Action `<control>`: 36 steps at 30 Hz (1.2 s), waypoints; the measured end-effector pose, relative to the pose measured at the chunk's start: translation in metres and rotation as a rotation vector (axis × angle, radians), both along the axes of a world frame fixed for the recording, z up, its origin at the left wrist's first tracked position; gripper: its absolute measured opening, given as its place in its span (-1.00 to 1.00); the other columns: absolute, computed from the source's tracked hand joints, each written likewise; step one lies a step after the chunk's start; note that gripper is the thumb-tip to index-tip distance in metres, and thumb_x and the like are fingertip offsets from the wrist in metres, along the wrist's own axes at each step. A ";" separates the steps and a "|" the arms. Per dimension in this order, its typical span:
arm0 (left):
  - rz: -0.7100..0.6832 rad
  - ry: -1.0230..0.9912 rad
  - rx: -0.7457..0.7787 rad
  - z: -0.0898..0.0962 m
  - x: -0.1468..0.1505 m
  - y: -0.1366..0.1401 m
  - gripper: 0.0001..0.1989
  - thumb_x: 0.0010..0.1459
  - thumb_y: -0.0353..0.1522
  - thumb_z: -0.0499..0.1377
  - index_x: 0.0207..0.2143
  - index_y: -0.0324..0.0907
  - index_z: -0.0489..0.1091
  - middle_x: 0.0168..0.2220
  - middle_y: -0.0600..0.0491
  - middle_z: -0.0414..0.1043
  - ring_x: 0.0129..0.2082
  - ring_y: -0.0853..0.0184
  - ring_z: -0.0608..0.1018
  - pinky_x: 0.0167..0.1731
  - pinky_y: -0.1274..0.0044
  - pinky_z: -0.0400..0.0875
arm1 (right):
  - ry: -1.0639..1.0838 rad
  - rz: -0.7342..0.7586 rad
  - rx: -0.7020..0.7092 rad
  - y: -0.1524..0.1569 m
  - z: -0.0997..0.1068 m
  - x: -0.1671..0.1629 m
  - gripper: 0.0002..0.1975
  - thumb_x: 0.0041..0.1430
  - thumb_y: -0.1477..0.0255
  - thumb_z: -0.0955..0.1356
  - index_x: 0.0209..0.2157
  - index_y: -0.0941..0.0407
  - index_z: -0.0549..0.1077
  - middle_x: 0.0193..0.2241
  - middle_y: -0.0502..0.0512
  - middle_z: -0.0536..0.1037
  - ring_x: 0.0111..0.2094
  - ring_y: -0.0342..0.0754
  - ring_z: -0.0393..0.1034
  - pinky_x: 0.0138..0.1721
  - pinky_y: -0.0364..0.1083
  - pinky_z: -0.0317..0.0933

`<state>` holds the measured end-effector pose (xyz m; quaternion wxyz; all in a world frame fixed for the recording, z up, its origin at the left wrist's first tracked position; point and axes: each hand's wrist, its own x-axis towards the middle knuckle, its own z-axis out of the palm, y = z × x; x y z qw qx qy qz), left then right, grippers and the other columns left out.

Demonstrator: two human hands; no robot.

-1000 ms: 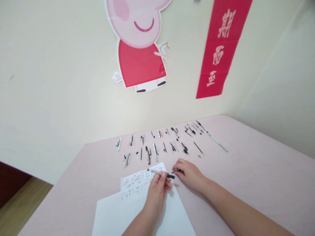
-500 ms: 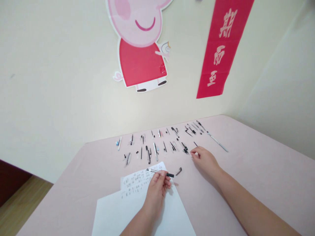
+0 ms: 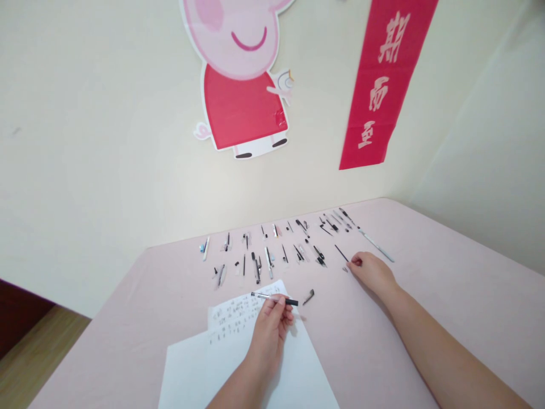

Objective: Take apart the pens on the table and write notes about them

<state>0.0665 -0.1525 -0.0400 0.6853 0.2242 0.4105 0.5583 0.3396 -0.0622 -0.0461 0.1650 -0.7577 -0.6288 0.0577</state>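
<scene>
My left hand (image 3: 272, 326) is closed around a pen (image 3: 261, 295) with a clear barrel and a black end, held above the written sheet of paper (image 3: 232, 311). A dark pen cap with a clip (image 3: 309, 296) lies on the table just right of that pen. Farther right, my right hand (image 3: 374, 274) rests low over the table, its thumb and forefinger pinched at the near end of a thin dark pen refill (image 3: 341, 253). A tiny pen part (image 3: 344, 269) sits beside those fingertips. The other fingers of this hand are curled.
Two rows of pens and pen parts, among them a black pen (image 3: 256, 268) and a white pen (image 3: 206, 249), run along the far side of the pink table (image 3: 128, 318). A long pale stick (image 3: 377, 245) lies at the right end. A blank white sheet (image 3: 191, 369) is under my left forearm.
My right hand has shifted right, so more of the thin dark refill and the tiny part show. My left hand still holds the pen in nearly the same place.
</scene>
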 end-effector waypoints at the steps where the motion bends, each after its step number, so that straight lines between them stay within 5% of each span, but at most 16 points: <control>1: 0.000 0.000 -0.002 0.000 0.000 0.000 -0.73 -0.08 -0.26 0.33 -0.43 -0.24 0.36 -0.53 0.12 0.38 -0.57 0.52 0.39 -0.51 0.67 0.28 | -0.012 -0.007 -0.002 0.000 0.000 -0.001 -0.81 0.06 0.35 0.28 -0.46 0.15 0.47 -0.40 0.13 0.51 -0.40 -0.04 0.36 -0.45 -0.13 0.07; 17: 0.048 -0.022 0.052 0.001 -0.003 0.000 -0.75 -0.05 -0.27 0.32 -0.45 -0.25 0.37 -0.52 0.12 0.38 -0.57 0.53 0.39 -0.51 0.69 0.32 | -0.278 0.002 -0.131 -0.009 0.016 -0.003 -0.80 0.06 0.49 0.22 -0.45 0.16 0.47 -0.33 0.23 0.53 -0.33 0.07 0.42 -0.50 -0.11 -0.02; 22: 0.089 -0.093 0.039 0.002 -0.006 0.002 -0.75 -0.08 -0.28 0.34 -0.47 -0.25 0.37 -0.53 0.11 0.41 -0.56 0.53 0.42 -0.50 0.70 0.37 | -0.131 0.018 -0.014 -0.012 0.020 -0.008 -0.85 0.04 0.45 0.24 -0.46 0.12 0.44 -0.39 0.13 0.53 -0.39 -0.02 0.38 -0.49 -0.13 0.00; 28: 0.115 -0.137 0.002 0.001 -0.007 0.005 -0.73 -0.15 -0.32 0.39 -0.48 -0.26 0.38 -0.54 0.10 0.43 -0.56 0.51 0.45 -0.50 0.71 0.42 | 0.185 0.320 0.072 -0.021 0.027 -0.035 -0.89 0.04 0.43 0.24 -0.41 0.09 0.39 -0.57 -0.03 0.41 -0.53 -0.12 0.25 -0.49 -0.16 0.02; 31: 0.117 -0.146 -0.008 0.000 -0.008 0.007 -0.75 -0.14 -0.34 0.38 -0.47 -0.27 0.38 -0.54 0.09 0.44 -0.55 0.50 0.47 -0.50 0.70 0.43 | 0.353 0.530 0.032 -0.026 0.025 -0.047 -0.91 0.02 0.45 0.24 -0.43 0.11 0.37 -0.54 -0.03 0.39 -0.52 -0.14 0.23 -0.46 -0.17 0.07; 36: 0.131 -0.161 -0.037 -0.003 -0.009 0.011 -0.85 -0.03 -0.41 0.31 -0.45 -0.29 0.39 -0.52 0.05 0.45 -0.55 0.49 0.48 -0.52 0.69 0.45 | 0.484 0.672 -0.073 -0.031 0.024 -0.055 -0.91 -0.04 0.52 0.25 -0.46 0.13 0.38 -0.54 -0.03 0.38 -0.53 -0.17 0.19 -0.48 -0.19 0.09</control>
